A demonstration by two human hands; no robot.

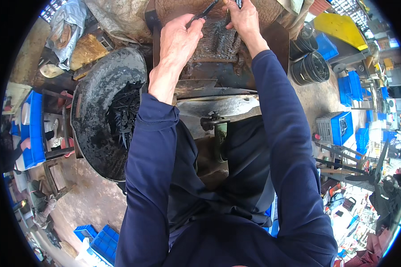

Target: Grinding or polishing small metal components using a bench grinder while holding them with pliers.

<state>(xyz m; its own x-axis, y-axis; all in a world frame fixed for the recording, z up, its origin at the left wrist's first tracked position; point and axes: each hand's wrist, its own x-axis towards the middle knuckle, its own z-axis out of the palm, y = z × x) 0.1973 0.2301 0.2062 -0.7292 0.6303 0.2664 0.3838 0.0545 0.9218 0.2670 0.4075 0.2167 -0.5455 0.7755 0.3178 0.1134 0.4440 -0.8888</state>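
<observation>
Navy sleeves nearest. Slim dark strip pinched in left hand, at top edge; right hand curled beside, grip unclear — piece seems mid-work. Black strips heap the round basin, left — finished or waiting, can't tell.

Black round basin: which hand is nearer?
Left. The left hand is up and right of the basin in the picture; the right hand is farther right, beyond the left hand.
</observation>
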